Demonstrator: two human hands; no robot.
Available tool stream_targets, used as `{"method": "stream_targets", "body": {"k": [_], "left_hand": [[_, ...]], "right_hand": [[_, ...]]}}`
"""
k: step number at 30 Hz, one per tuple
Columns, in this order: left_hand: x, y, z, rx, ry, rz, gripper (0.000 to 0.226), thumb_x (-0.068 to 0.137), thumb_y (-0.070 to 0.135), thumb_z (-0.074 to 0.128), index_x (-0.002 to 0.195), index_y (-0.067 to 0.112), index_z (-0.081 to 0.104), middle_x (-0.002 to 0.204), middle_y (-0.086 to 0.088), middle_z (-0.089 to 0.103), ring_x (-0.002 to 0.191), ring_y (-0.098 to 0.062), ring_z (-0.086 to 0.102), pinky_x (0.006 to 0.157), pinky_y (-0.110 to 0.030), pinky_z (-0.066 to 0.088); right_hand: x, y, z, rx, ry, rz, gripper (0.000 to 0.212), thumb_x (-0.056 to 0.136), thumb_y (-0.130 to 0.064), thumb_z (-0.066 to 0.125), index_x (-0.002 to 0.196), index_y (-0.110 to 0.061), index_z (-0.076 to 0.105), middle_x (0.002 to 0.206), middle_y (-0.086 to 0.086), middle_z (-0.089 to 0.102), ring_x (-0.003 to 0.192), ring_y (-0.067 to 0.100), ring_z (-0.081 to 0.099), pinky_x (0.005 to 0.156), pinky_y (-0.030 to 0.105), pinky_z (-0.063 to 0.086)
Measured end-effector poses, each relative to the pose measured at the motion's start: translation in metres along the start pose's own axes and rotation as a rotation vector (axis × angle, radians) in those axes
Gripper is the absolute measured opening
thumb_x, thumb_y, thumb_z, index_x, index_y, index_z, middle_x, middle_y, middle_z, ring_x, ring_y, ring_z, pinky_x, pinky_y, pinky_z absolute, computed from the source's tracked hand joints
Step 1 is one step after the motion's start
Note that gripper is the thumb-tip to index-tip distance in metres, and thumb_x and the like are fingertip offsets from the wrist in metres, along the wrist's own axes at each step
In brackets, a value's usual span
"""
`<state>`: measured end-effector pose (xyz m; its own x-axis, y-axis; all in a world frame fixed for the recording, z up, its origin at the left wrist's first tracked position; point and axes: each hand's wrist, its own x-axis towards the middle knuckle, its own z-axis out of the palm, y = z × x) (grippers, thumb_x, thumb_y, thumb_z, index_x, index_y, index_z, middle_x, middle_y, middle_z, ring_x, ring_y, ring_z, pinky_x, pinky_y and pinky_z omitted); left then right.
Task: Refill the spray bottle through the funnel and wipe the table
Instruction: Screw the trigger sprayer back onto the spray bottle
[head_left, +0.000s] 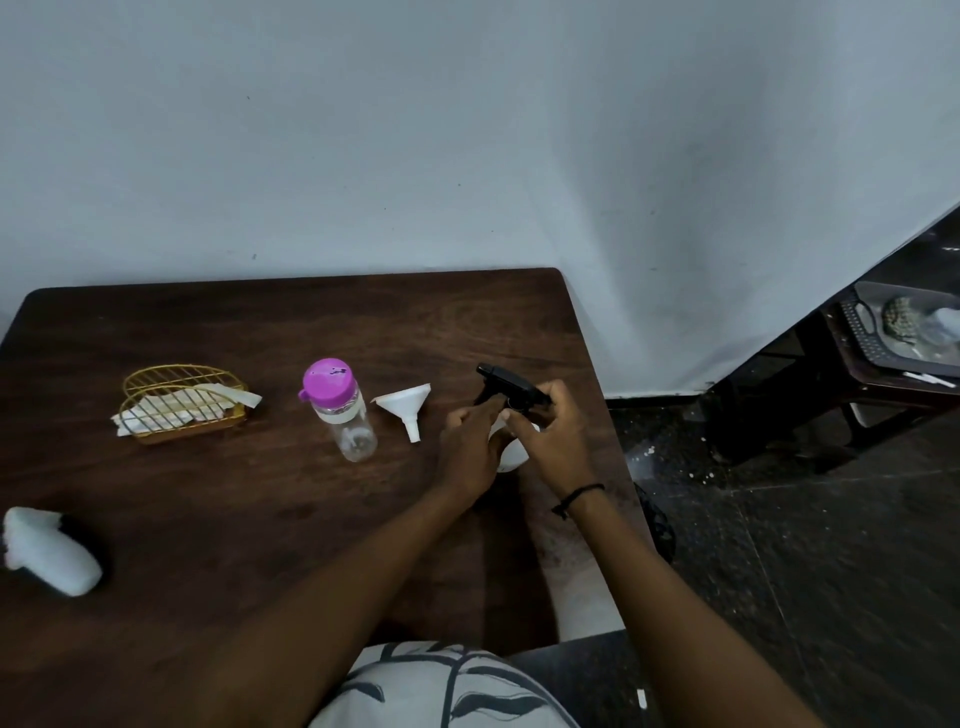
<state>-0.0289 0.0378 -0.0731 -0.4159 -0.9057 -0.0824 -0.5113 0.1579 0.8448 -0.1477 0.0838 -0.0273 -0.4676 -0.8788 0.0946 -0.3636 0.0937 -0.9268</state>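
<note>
A white spray bottle (511, 453) with a black trigger head (506, 385) stands near the table's right edge. My left hand (467, 452) wraps around its body. My right hand (550, 431) grips the neck just under the trigger head. A white funnel (406, 404) lies on its side to the left of the bottle. Further left stands a clear bottle (348, 415) with a purple cap (330, 382). Most of the spray bottle's body is hidden by my hands.
A gold wire basket (182, 402) with folded white cloths sits at the left of the dark wooden table (234, 493). A white object (49, 548) lies at the table's left edge. A dark stool with a tray (893, 338) stands on the floor at the right.
</note>
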Motion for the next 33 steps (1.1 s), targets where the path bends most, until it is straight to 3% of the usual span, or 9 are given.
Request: {"method": "stream_targets", "body": {"k": [3, 4, 9, 12, 15, 20, 24, 28, 33], "left_hand": [[-0.002, 0.002, 0.001, 0.038, 0.018, 0.028, 0.04, 0.097, 0.026, 0.056, 0.136, 0.033, 0.05, 0.131, -0.012, 0.058, 0.129, -0.027, 0.048, 0.093, -0.032, 0.043], [-0.002, 0.003, 0.0, 0.047, 0.02, 0.037, 0.038, 0.097, 0.026, 0.056, 0.134, 0.034, 0.051, 0.13, -0.011, 0.059, 0.129, -0.027, 0.048, 0.093, -0.033, 0.044], [0.001, 0.003, 0.0, 0.172, -0.022, 0.083, 0.031, 0.101, 0.022, 0.05, 0.128, 0.013, 0.061, 0.131, -0.01, 0.064, 0.131, -0.03, 0.047, 0.103, -0.043, 0.046], [0.003, 0.002, 0.0, 0.187, -0.036, 0.073, 0.031, 0.102, 0.022, 0.048, 0.125, 0.007, 0.063, 0.131, -0.011, 0.064, 0.131, -0.031, 0.047, 0.105, -0.045, 0.044], [0.004, -0.001, 0.0, 0.141, -0.039, 0.057, 0.026, 0.101, 0.022, 0.049, 0.121, 0.013, 0.063, 0.126, -0.011, 0.065, 0.13, -0.029, 0.047, 0.1, -0.046, 0.048], [0.005, -0.007, 0.0, 0.043, -0.075, -0.001, 0.035, 0.1, 0.032, 0.051, 0.134, 0.026, 0.055, 0.137, -0.008, 0.057, 0.132, -0.023, 0.046, 0.104, -0.041, 0.047], [0.009, -0.007, 0.002, 0.097, -0.084, -0.022, 0.032, 0.099, 0.03, 0.051, 0.13, 0.027, 0.055, 0.136, -0.008, 0.056, 0.13, -0.022, 0.047, 0.1, -0.034, 0.046], [0.006, -0.005, 0.002, 0.128, -0.056, 0.034, 0.023, 0.099, 0.03, 0.048, 0.116, 0.02, 0.06, 0.12, -0.008, 0.066, 0.126, -0.025, 0.049, 0.095, -0.04, 0.048], [0.001, -0.003, -0.005, 0.122, -0.085, 0.043, 0.021, 0.094, 0.031, 0.046, 0.112, 0.026, 0.055, 0.119, -0.009, 0.062, 0.12, -0.022, 0.05, 0.092, -0.039, 0.051]], "right_hand": [[0.0, -0.002, 0.007, 0.002, 0.033, -0.029, 0.041, 0.081, -0.009, 0.077, 0.113, -0.022, 0.054, 0.107, -0.016, 0.059, 0.101, -0.007, 0.056, 0.086, 0.011, 0.047], [0.0, -0.002, 0.009, 0.006, 0.05, -0.02, 0.044, 0.08, -0.01, 0.078, 0.114, -0.023, 0.055, 0.109, -0.015, 0.058, 0.102, -0.009, 0.055, 0.085, 0.009, 0.046], [0.0, 0.0, 0.021, 0.106, 0.103, 0.065, 0.061, 0.076, -0.006, 0.079, 0.128, -0.02, 0.049, 0.127, 0.001, 0.053, 0.113, 0.007, 0.055, 0.09, 0.014, 0.051], [0.001, 0.001, 0.026, 0.095, 0.135, 0.066, 0.054, 0.075, -0.007, 0.079, 0.117, -0.025, 0.05, 0.12, 0.004, 0.055, 0.109, 0.014, 0.058, 0.09, 0.024, 0.054], [-0.001, 0.003, 0.022, 0.028, 0.167, 0.008, 0.039, 0.074, -0.016, 0.084, 0.098, -0.017, 0.053, 0.102, 0.009, 0.058, 0.094, 0.022, 0.061, 0.079, 0.029, 0.055], [-0.002, 0.007, 0.008, 0.028, 0.081, -0.057, 0.032, 0.079, -0.009, 0.077, 0.108, -0.012, 0.061, 0.108, -0.001, 0.065, 0.103, 0.015, 0.063, 0.089, 0.036, 0.057], [-0.001, 0.006, 0.006, -0.026, 0.09, -0.059, 0.043, 0.077, -0.021, 0.082, 0.11, -0.024, 0.055, 0.104, -0.013, 0.06, 0.098, 0.007, 0.06, 0.085, 0.021, 0.053], [-0.001, 0.008, 0.017, -0.156, 0.15, -0.11, 0.031, 0.076, -0.023, 0.084, 0.09, -0.01, 0.059, 0.092, 0.001, 0.053, 0.081, 0.011, 0.052, 0.07, 0.019, 0.045], [-0.007, 0.01, 0.011, -0.01, 0.077, -0.068, 0.029, 0.078, -0.006, 0.073, 0.104, -0.015, 0.061, 0.1, -0.003, 0.064, 0.093, 0.007, 0.061, 0.082, 0.02, 0.049]]}}
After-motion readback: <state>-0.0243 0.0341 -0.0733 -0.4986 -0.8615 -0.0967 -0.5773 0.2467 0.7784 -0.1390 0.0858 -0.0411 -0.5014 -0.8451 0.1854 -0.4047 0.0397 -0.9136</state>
